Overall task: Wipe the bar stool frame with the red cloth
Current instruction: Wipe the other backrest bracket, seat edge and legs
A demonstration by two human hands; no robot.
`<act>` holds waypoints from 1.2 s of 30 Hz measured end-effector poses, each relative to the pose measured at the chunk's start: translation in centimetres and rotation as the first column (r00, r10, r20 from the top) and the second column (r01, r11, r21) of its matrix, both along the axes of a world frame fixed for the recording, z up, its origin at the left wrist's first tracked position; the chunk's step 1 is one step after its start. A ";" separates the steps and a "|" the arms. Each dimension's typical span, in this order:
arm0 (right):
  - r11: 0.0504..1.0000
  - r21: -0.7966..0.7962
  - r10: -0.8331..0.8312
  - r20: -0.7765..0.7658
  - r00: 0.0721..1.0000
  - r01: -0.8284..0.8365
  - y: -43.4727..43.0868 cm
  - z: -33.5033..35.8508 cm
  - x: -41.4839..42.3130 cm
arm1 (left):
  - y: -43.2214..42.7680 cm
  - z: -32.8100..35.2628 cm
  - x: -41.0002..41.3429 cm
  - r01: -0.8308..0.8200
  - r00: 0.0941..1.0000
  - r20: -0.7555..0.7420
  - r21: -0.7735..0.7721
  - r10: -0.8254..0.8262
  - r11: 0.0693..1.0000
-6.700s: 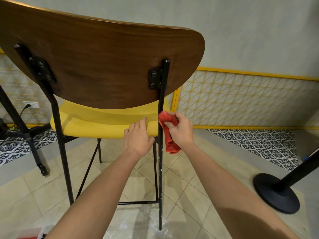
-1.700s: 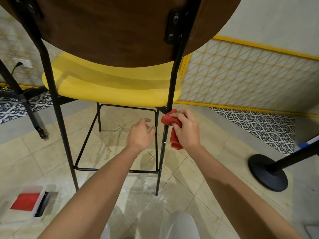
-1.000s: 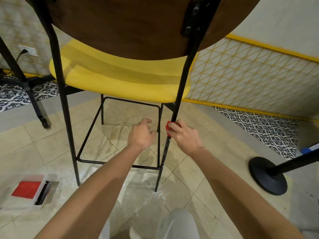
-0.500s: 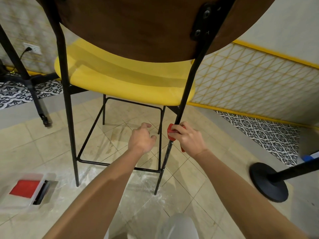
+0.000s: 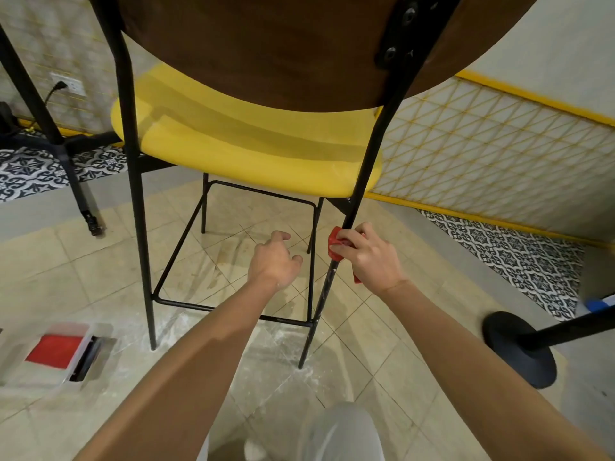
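The bar stool has a black metal frame [image 5: 134, 181], a yellow seat [image 5: 253, 144] and a brown wooden backrest [image 5: 283, 44]. My right hand [image 5: 367, 257] grips the red cloth [image 5: 333, 245], wrapped around the stool's rear right leg [image 5: 327, 284] just below the seat. White dust streaks show on that leg beneath the cloth. My left hand [image 5: 274, 259] hovers to the left of that leg, fingers loosely curled, holding nothing and not touching the frame.
A clear plastic box [image 5: 43, 356] holding something red lies on the tiled floor at the left. A black stanchion base [image 5: 519, 347] stands at the right. Black table legs [image 5: 66, 161] rise at the far left. My knee [image 5: 342, 430] shows at the bottom.
My right hand with the cloth slid down the rear right leg from seat height to below the seat. My left hand let go of the seat edge and dropped lower.
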State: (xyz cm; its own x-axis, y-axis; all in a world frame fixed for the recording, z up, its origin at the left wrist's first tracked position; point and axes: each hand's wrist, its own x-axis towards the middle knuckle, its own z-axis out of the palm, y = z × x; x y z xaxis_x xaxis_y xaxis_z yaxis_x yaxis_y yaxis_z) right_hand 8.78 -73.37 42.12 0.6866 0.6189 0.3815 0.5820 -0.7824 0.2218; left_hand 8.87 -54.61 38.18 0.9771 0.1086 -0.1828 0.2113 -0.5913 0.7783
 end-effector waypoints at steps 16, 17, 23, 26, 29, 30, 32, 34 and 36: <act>0.749 0.616 -0.277 -0.043 0.960 0.244 0.4 0.1 -1.3 | -0.5 0.9 -0.3 0.017 1.000 0.010 -0.012 -0.016 1.000; 0.663 0.693 -0.322 -0.079 0.943 0.284 0.4 0.5 -1.2 | -0.6 1.1 -0.2 0.023 1.000 0.012 -0.008 -0.023 1.000; 0.295 0.850 -0.137 -0.415 0.899 0.437 2.0 1.7 0.0 | -0.7 1.5 0.0 0.031 0.999 0.013 0.001 -0.031 1.000; 0.238 0.838 -0.136 -0.471 0.871 0.491 2.2 0.3 -0.1 | -0.6 1.4 0.1 0.032 0.999 0.004 0.001 -0.032 0.999; 0.260 0.753 -0.135 -0.592 0.795 0.605 1.6 -1.5 -0.3 | -0.6 1.3 0.1 0.040 0.999 -0.009 0.004 -0.040 0.999; 0.292 0.714 -0.144 -0.625 0.767 0.636 1.3 -1.8 -0.4 | -0.7 1.3 0.1 0.043 0.999 -0.011 0.002 -0.043 0.999; 0.338 0.659 -0.161 -0.663 0.731 0.672 0.9 -1.9 -0.5 | -0.8 1.3 0.1 0.048 0.999 -0.013 0.000 -0.048 0.999; 0.333 0.667 -0.154 -0.659 0.736 0.667 0.7 -1.5 -0.4 | -0.9 1.4 0.1 0.050 0.999 -0.014 -0.002 -0.050 0.999; 0.297 0.704 -0.136 -0.637 0.758 0.645 0.7 -0.9 -0.3 | -1.1 1.5 0.2 0.053 0.998 -0.015 -0.006 -0.053 0.999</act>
